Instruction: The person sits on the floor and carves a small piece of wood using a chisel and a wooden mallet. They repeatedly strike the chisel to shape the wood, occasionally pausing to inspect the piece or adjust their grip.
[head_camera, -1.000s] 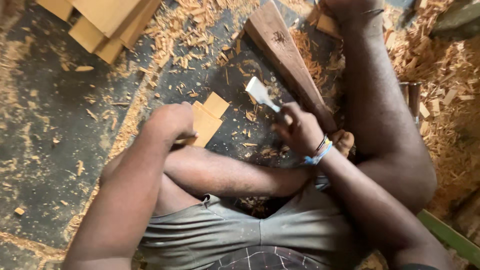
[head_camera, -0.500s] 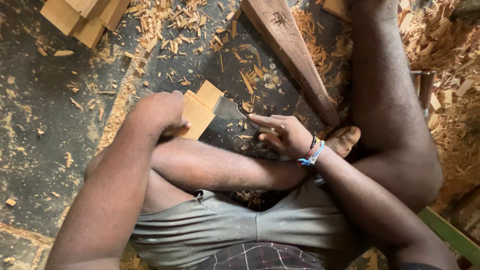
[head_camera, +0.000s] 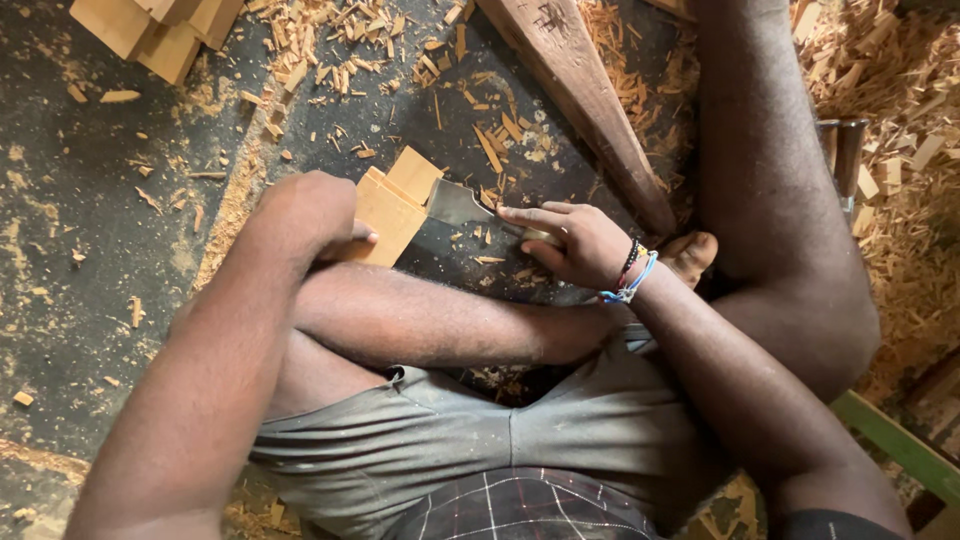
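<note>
Arms: both bare, no sleeves showing.
Right hand (head_camera: 580, 245): wrist carries stacked bracelets (head_camera: 630, 278), dark beads plus pale blue and white cords.
Left hand (head_camera: 310, 215): no rings or bands visible.
Shorts (head_camera: 500, 450): grey-green cloth, creased.
Waist: dark checked fabric (head_camera: 520, 515) with thin pale lines.
Legs: bare.

Wood block (head_camera: 388, 212): pale, matt, smooth-sawn faces. Blade (head_camera: 458, 203): dull grey metal, slight sheen. Floor (head_camera: 90, 250): dark, rough, dusty, littered with pale wood chips (head_camera: 300, 40). Beam (head_camera: 585, 95) at upper centre: weathered, coarse-grained wood.
</note>
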